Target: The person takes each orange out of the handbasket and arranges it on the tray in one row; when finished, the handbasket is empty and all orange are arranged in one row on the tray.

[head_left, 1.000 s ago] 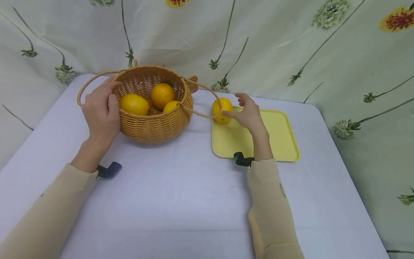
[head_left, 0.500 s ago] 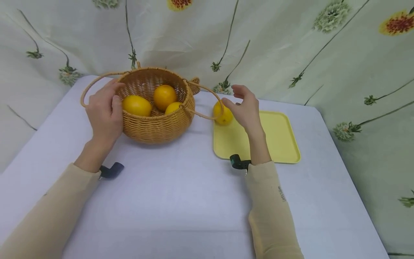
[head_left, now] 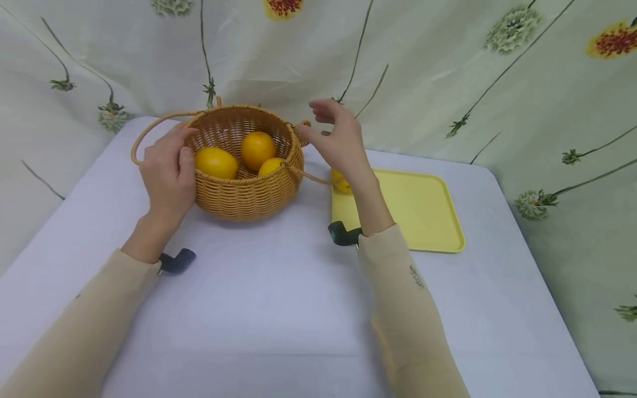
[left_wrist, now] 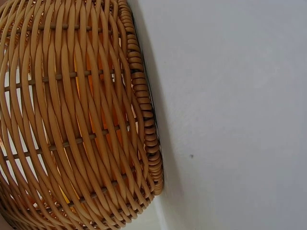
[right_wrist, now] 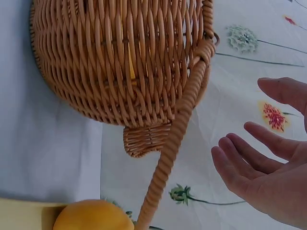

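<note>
A woven wicker basket (head_left: 246, 199) stands at the back left of the table. Inside lie a yellow oval fruit (head_left: 216, 162), an orange (head_left: 258, 151) and a partly hidden yellow fruit (head_left: 271, 166). At the basket's left rim, my left hand (head_left: 168, 174) holds its side, with the arched left handle (head_left: 149, 128) behind it. My right hand (head_left: 338, 138) hovers by the right rim, fingers loosely bent and holding nothing. The right handle (right_wrist: 165, 163) juts outward below that hand. Behind my right wrist, a yellow fruit (head_left: 341, 181) is mostly hidden on the tray's corner.
The yellow tray (head_left: 418, 210) lies right of the basket on a white-covered table (head_left: 269, 309). A pale curtain (head_left: 423, 72) with printed flowers hangs right behind the table. The right handle reaches over the tray's fruit.
My right hand has moved left and up, from beside the tray's fruit to the basket's right rim. The left hand stays on the basket. The whole view has shifted slightly.
</note>
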`<control>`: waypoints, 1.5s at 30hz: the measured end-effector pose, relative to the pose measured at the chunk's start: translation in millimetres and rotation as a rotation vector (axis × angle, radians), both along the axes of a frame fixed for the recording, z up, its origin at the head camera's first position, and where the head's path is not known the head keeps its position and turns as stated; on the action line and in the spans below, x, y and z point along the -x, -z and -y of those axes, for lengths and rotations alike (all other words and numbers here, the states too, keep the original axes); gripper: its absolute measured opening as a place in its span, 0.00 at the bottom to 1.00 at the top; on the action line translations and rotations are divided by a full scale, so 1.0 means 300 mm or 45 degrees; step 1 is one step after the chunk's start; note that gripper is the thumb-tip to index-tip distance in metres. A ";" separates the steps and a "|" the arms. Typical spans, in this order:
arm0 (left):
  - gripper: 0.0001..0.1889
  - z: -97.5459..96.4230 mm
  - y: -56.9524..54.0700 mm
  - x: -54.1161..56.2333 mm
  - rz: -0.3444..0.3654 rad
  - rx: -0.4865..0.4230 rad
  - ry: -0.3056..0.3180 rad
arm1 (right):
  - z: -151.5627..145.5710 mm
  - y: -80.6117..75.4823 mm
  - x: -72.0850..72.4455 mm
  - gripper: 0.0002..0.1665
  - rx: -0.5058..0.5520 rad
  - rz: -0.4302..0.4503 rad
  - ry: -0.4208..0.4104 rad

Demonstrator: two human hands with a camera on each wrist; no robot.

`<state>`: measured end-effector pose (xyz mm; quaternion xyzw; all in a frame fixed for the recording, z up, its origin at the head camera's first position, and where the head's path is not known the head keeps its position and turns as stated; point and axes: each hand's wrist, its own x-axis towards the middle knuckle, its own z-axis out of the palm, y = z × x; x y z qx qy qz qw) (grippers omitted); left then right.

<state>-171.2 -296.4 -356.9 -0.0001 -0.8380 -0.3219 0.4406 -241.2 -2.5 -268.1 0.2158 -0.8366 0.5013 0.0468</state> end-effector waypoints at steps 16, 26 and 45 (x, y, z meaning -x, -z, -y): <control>0.26 -0.024 0.013 0.007 -0.001 -0.034 0.002 | 0.221 -0.003 0.003 0.27 0.058 0.117 -0.251; 0.26 -0.040 0.020 0.022 0.013 -0.034 0.032 | 0.301 0.003 0.036 0.27 -0.236 0.149 -0.353; 0.27 -0.007 0.008 0.009 -0.022 -0.010 0.002 | 0.483 0.041 0.071 0.41 -0.863 0.169 -0.794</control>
